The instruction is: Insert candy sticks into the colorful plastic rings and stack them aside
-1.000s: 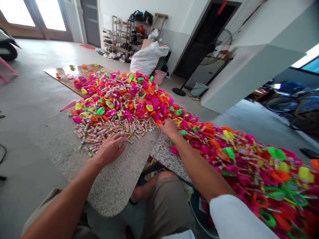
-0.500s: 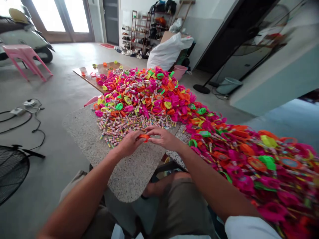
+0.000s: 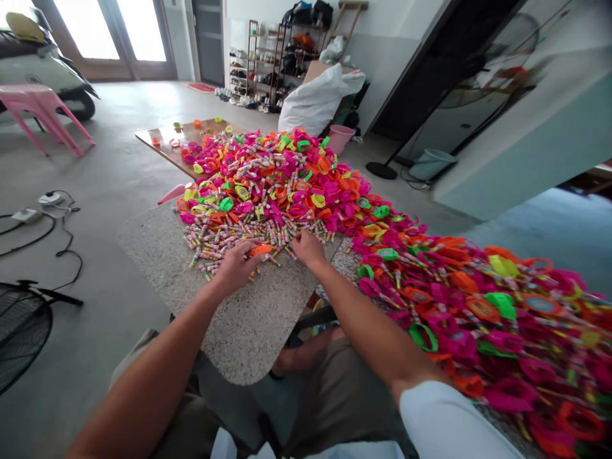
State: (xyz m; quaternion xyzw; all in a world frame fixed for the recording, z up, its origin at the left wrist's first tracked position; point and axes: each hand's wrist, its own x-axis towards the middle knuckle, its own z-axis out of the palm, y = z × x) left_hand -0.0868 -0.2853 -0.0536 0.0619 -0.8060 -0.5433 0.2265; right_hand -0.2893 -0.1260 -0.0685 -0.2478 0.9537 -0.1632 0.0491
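My left hand [image 3: 235, 268] is closed on an orange plastic toy watch [image 3: 261, 250], held just above the near edge of a heap of small printed candy rolls [image 3: 229, 237]. At the right side of these rolls is my right hand [image 3: 307, 247], its fingers pinched together and pointing down among them. Whatever lies between those fingertips is hidden. Behind the rolls rises a large pile of pink, orange, yellow and green toy watches [image 3: 296, 172], with more rolls mixed in. All this rests on a speckled stone tabletop [image 3: 253, 331].
More toy watches [image 3: 459, 306] spread along the right side. Farther back are a brown board [image 3: 165, 150], a white sack [image 3: 306, 102] and a pink bucket [image 3: 340, 139]. A black fan [image 3: 21, 335] and cables lie on the floor at left, with a pink stool [image 3: 45, 108] beyond.
Both hands were together at the orange toy watch. My right hand has let go and moved forward to the candy rolls, while my left hand keeps the watch and has shifted slightly left.
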